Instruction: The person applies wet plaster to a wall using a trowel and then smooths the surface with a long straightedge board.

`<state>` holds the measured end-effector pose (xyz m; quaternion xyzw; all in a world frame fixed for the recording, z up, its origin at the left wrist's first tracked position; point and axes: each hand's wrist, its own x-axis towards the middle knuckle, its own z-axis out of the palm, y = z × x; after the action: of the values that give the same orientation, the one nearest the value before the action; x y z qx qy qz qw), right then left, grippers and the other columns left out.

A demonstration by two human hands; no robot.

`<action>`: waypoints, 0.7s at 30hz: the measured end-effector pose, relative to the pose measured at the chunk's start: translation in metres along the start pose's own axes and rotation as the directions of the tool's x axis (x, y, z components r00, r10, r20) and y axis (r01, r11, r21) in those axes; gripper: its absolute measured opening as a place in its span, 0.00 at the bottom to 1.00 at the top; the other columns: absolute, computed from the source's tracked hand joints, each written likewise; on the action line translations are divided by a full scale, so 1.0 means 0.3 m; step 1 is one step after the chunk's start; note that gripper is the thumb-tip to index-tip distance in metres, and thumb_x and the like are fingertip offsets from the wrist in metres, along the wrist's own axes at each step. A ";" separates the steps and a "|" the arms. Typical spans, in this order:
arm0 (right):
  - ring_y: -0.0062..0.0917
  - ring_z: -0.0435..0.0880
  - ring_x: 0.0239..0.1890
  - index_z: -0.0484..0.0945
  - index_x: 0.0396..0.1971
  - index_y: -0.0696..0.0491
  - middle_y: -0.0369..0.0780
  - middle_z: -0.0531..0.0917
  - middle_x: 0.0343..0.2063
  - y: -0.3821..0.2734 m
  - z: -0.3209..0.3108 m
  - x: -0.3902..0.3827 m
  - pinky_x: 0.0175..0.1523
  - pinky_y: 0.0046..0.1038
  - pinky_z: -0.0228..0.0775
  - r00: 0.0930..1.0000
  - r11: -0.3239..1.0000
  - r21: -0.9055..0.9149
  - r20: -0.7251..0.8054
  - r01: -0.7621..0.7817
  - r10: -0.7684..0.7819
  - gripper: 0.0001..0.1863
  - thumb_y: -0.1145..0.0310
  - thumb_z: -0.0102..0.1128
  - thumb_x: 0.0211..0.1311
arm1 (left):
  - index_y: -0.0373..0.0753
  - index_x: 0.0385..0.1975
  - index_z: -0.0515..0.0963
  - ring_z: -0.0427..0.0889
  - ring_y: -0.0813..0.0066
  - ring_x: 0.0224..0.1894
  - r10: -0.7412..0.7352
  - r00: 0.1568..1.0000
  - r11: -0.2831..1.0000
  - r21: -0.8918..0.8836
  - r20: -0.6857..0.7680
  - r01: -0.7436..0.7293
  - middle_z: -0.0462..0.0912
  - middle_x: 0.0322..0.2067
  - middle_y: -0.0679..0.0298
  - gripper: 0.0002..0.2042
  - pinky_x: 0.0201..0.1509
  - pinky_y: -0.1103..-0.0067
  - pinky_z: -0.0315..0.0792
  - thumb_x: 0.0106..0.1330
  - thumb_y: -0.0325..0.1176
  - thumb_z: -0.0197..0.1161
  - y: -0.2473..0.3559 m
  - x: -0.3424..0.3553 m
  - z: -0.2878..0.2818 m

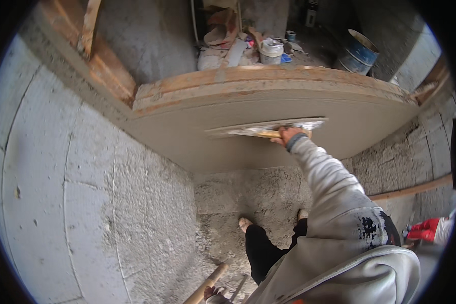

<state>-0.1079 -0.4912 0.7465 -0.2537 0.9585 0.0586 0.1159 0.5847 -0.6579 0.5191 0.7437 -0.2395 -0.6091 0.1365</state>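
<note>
My right hand (292, 135) is closed round the wooden handle of a long plastering trowel (238, 128). The trowel's broad metal blade lies against smooth wet grey plaster (187, 137) on the low wall under a window opening. Low in the view, my left hand (211, 292) shows only in part beside a round wooden pole (215, 276). Its fingers look curled against the pole, and its sleeve is cut off by the lower edge.
A timber-edged sill (268, 73) tops the plastered wall. Beyond it stand a white bucket (271, 51), a blue drum (357, 53) and crumpled sacks (220, 30). Rough block walls (86, 162) flank me. Someone in red clothing (424, 230) is at the far right.
</note>
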 end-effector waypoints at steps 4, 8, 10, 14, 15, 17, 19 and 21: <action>0.33 0.80 0.19 0.73 0.39 0.53 0.43 0.81 0.22 0.418 -0.070 -0.434 0.29 0.36 0.73 0.989 1.000 -0.001 -0.148 0.023 -0.023 0.30 0.39 0.49 0.52 | 0.43 0.28 0.74 0.75 0.65 0.24 -0.094 0.988 0.972 0.228 0.121 0.064 0.77 0.21 0.61 0.10 0.23 0.70 0.69 0.46 0.33 0.66 0.157 0.064 0.059; 0.30 0.79 0.18 0.72 0.34 0.53 0.41 0.79 0.21 0.394 -0.007 -0.502 0.22 0.31 0.72 0.846 0.941 0.293 -0.533 0.172 0.012 0.23 0.47 0.57 0.50 | 0.43 0.29 0.74 0.76 0.66 0.24 -0.118 0.964 0.896 0.444 0.237 0.000 0.77 0.22 0.60 0.10 0.22 0.72 0.70 0.47 0.33 0.65 0.344 0.113 0.211; 0.29 0.78 0.17 0.72 0.32 0.54 0.40 0.77 0.19 0.262 -0.003 -0.377 0.19 0.30 0.71 0.562 0.919 0.312 -0.817 0.240 0.130 0.22 0.49 0.58 0.47 | 0.43 0.29 0.74 0.76 0.67 0.23 -0.052 0.943 0.856 0.501 0.329 -0.127 0.78 0.23 0.60 0.10 0.22 0.73 0.70 0.47 0.33 0.65 0.533 0.138 0.330; 0.33 0.78 0.20 0.72 0.31 0.54 0.40 0.77 0.22 0.134 0.009 -0.159 0.24 0.32 0.71 0.268 0.695 0.681 -0.731 0.231 0.627 0.20 0.56 0.65 0.42 | 0.43 0.32 0.74 0.76 0.67 0.24 0.101 0.804 0.742 0.494 0.587 -0.454 0.78 0.25 0.60 0.10 0.22 0.75 0.71 0.51 0.35 0.64 0.781 0.031 0.759; 0.34 0.78 0.20 0.72 0.32 0.54 0.41 0.78 0.22 0.133 0.015 -0.124 0.24 0.32 0.71 0.227 0.655 0.722 -0.692 0.223 0.685 0.21 0.57 0.65 0.42 | 0.44 0.34 0.73 0.77 0.67 0.24 0.169 0.759 0.691 0.473 0.629 -0.546 0.78 0.26 0.60 0.10 0.22 0.75 0.71 0.54 0.37 0.62 0.796 -0.125 0.892; 0.35 0.79 0.20 0.71 0.32 0.54 0.42 0.78 0.22 0.161 -0.016 -0.051 0.24 0.33 0.71 0.149 0.581 0.774 -0.624 0.253 0.767 0.21 0.56 0.66 0.42 | 0.44 0.35 0.73 0.77 0.67 0.24 0.309 0.666 0.588 0.414 0.679 -0.695 0.78 0.27 0.60 0.11 0.22 0.75 0.71 0.55 0.38 0.62 0.853 -0.421 1.053; 0.36 0.79 0.20 0.70 0.32 0.54 0.43 0.78 0.22 0.170 0.000 -0.001 0.25 0.33 0.71 0.094 0.550 0.794 -0.587 0.259 0.804 0.23 0.53 0.65 0.43 | 0.45 0.33 0.73 0.77 0.68 0.22 0.383 0.596 0.510 0.377 0.705 -0.773 0.79 0.26 0.60 0.10 0.20 0.77 0.71 0.53 0.37 0.64 0.869 -0.531 1.125; 0.36 0.79 0.21 0.69 0.32 0.54 0.45 0.78 0.20 0.254 0.007 -0.043 0.25 0.34 0.72 0.322 0.323 0.935 -0.355 0.150 0.878 0.23 0.50 0.62 0.48 | 0.45 0.34 0.73 0.76 0.69 0.25 0.278 0.667 0.497 0.491 0.691 -0.716 0.78 0.28 0.61 0.10 0.23 0.76 0.71 0.56 0.39 0.62 0.872 -0.541 1.076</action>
<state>-0.1347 -0.4188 0.7517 0.1420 0.7707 -0.5438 -0.3003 0.1983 -0.7663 0.7136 0.4259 -0.7025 -0.5662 -0.0665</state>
